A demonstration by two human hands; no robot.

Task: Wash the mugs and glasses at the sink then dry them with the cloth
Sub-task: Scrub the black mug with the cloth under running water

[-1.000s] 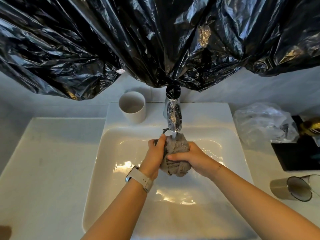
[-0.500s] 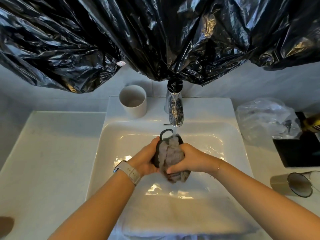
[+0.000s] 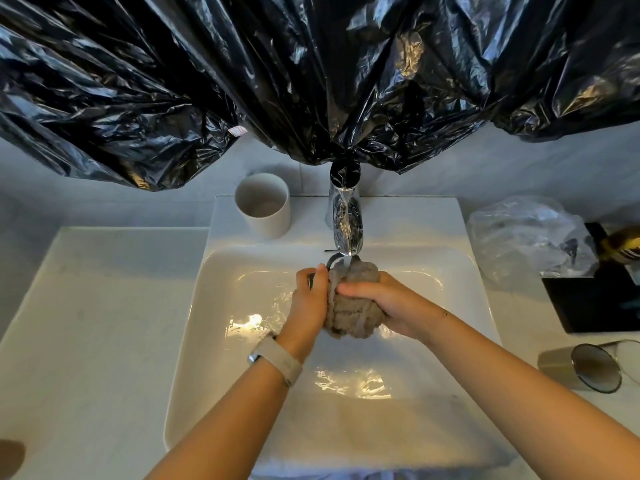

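Two hands work a dark mug [image 3: 320,271] under the running tap [image 3: 344,223] at the middle of the white sink [image 3: 221,296]. The left hand [image 3: 308,306] grips the mug from its nine o'clock side, thumb up near the handle, while the right hand [image 3: 388,306] clasps a bunched grey cloth [image 3: 353,306] wrapped round the mug's body, so that little of the mug shows beyond its handle and a strip of dark wall.

Wet ceramic under a stream is slippery, and a loosened grip would likely drop the mug into the hard basin, where it could chip or crack. Water striking the cloth just below the spout could also splash over the rim onto the surface. A soaked cloth would probably dry nothing well afterwards.

Around the basin runs a pale surface [image 3: 86,323]. At eleven o'clock from the hands stands a white mug [image 3: 263,206], upright on the sink's back ledge. At four o'clock a tinted glass [image 3: 581,368] lies on its side, well apart from the basin. At two o'clock sits a crumpled clear bag [image 3: 526,237], beside a black tray [image 3: 599,299]. Black plastic sheeting [image 3: 311,74] hangs across the wall at twelve o'clock, its lowest fold touching the top of the tap.
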